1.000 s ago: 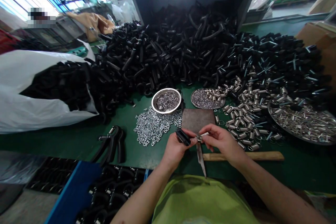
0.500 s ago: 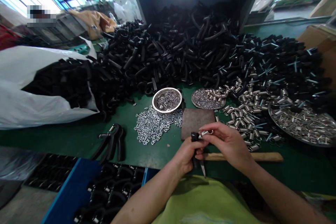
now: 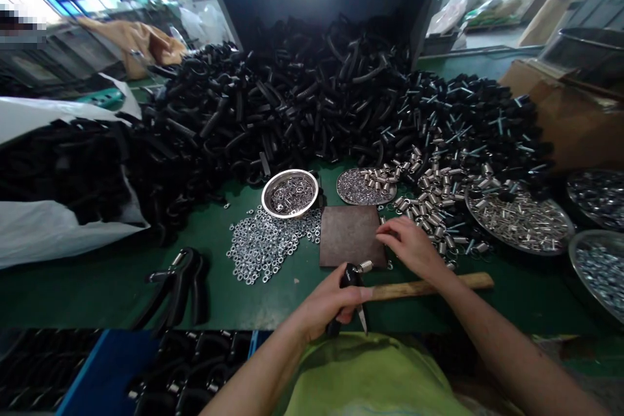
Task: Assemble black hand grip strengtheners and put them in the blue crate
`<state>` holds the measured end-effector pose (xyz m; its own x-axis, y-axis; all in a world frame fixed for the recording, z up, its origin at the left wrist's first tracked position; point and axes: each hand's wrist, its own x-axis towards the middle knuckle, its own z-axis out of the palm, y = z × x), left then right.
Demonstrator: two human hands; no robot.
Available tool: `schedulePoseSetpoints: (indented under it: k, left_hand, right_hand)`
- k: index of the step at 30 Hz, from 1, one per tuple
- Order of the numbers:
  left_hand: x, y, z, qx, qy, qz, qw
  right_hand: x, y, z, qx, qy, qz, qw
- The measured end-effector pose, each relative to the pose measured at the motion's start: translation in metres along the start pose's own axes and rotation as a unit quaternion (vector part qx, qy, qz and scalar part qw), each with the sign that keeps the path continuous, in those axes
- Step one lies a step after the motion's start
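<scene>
Our left hand (image 3: 329,302) is wrapped around a smooth black piece (image 3: 350,275), a shiny, tightly coiled metal spring (image 3: 365,266) jutting from its upper end, just in front of a flat, dull brownish plate (image 3: 348,234). Our right hand (image 3: 412,248) bends its fingers at the plate's right edge, though we cannot make out whether they pinch anything. Between our hands a pale wooden handle (image 3: 394,290) lies on the green tabletop (image 3: 219,302), with silvery ring-shaped nuts (image 3: 258,247) heaped to the left.

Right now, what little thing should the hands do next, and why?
Perhaps the left hand should bring the black handle up to the square plate: it grips that handle, a coil spring juts out at the handle's end, and the plate lies just ahead.
</scene>
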<state>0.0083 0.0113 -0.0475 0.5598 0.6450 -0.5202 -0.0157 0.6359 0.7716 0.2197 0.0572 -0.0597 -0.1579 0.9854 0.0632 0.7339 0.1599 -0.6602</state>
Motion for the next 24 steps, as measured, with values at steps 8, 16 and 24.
schedulePoseSetpoints:
  k: [8,16,24]
  left_hand:
    - [0.01,0.005,-0.005,-0.053,0.087,0.061,0.993]
    - [0.025,0.007,0.004,-0.142,0.08,0.017,0.987]
    - [0.022,0.003,0.018,-0.108,0.072,0.025,0.991]
  right_hand:
    - [0.019,0.04,-0.004,-0.233,0.006,0.0,0.973]
    - [-0.01,-0.037,0.001,0.167,-0.056,-0.004,0.984]
    - [-0.019,-0.064,0.012,0.045,-0.048,-0.016,0.998]
